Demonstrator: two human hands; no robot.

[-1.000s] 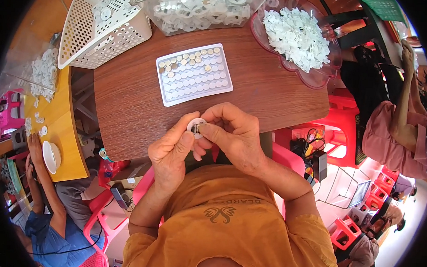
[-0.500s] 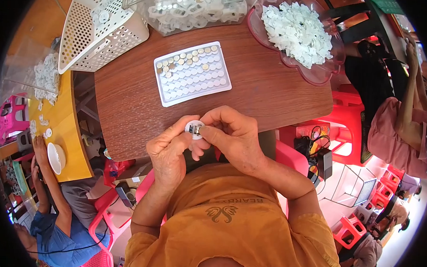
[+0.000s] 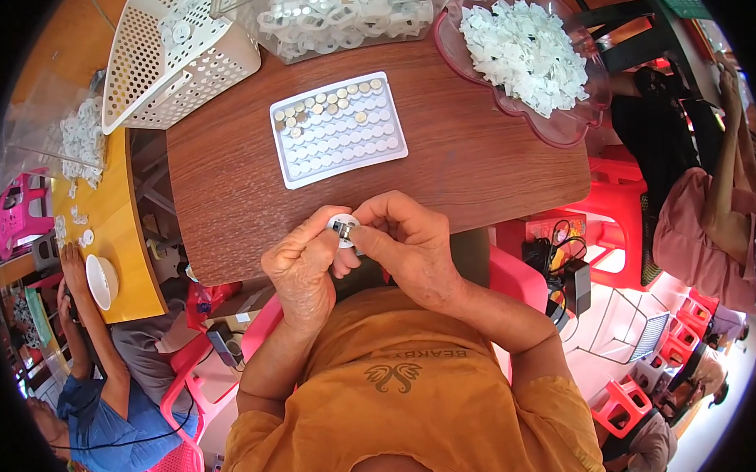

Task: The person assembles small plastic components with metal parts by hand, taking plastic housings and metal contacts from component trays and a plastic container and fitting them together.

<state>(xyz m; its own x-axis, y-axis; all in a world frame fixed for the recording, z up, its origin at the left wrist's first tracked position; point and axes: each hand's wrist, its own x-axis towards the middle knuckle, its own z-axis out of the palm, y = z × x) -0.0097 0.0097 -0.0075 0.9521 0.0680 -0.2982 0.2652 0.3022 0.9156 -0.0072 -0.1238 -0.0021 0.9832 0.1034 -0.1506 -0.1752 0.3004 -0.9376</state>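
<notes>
Between my hands, over the near edge of the table, is a small round white plastic part point(image 3: 343, 221) with a metallic piece at its middle. My left hand point(image 3: 302, 262) pinches its rim from the left. From the right, the thumb and forefinger of my right hand point(image 3: 413, 245) press at the metal piece; exactly what they grip there is partly hidden. Beyond my hands lies a white tray point(image 3: 339, 164) with rows of round pockets. Several button cells point(image 3: 342, 93) fill its far rows, and one sits apart near the middle.
A perforated cream basket point(image 3: 184, 75) stands at the far left, beside a clear bin point(image 3: 309, 55) of white rings. At the far right, a pink scalloped bowl point(image 3: 556, 138) is heaped with white pieces. Another person's hand point(image 3: 73, 267) rests near a white bowl point(image 3: 102, 282) on the yellow table.
My hands stay nearly in place, with my right fingers shifted slightly on the white part. The metal piece sits at a slightly different angle.
</notes>
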